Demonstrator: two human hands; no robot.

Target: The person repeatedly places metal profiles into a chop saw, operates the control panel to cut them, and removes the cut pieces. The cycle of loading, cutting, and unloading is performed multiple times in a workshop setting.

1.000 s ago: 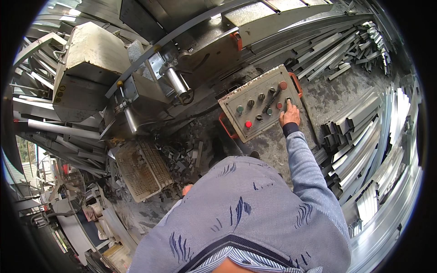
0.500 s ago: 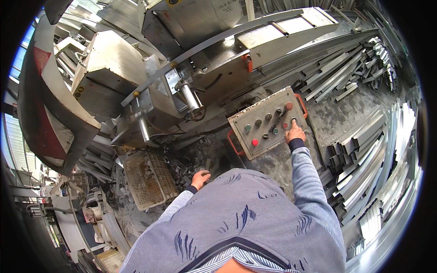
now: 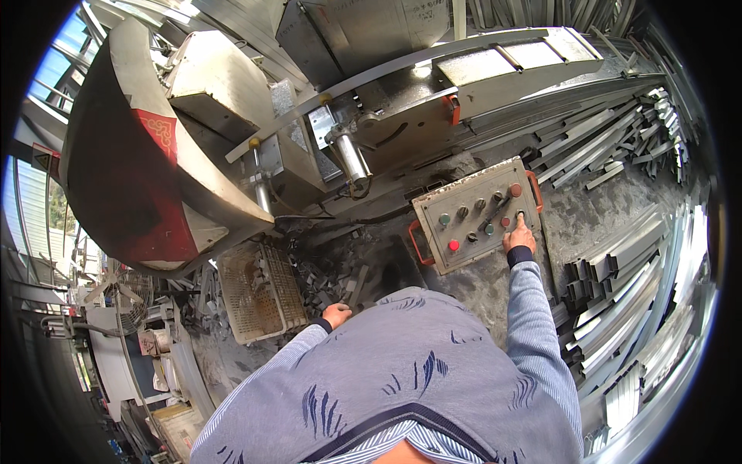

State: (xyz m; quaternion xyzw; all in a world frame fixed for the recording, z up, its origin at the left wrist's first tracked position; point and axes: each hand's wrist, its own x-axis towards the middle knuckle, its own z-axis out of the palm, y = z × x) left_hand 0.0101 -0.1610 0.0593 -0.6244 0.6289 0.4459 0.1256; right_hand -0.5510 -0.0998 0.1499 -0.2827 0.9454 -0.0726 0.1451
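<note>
Two hands: both mine, right hand [image 3: 518, 238] at the control box [image 3: 473, 221], left hand [image 3: 336, 315] well apart from it.
Right: index finger held out from the bent others, its tip on a dark button [image 3: 521, 213] at the box's right end.
Left: just beside my shirt [image 3: 386, 356], fingers loosely bent; cannot tell whether they grip anything.
Control box: ahead of me, orange handles [image 3: 535, 191] at both ends, red button [image 3: 454, 246] low at left.
Left of box: plastic crate [image 3: 288, 290], metal offcuts [image 3: 317, 282] on the floor [image 3: 573, 207].
Right of box: piled metal profiles [image 3: 618, 286].
Beyond box: machine [image 3: 433, 106] with shiny cylinder [image 3: 352, 160].
</note>
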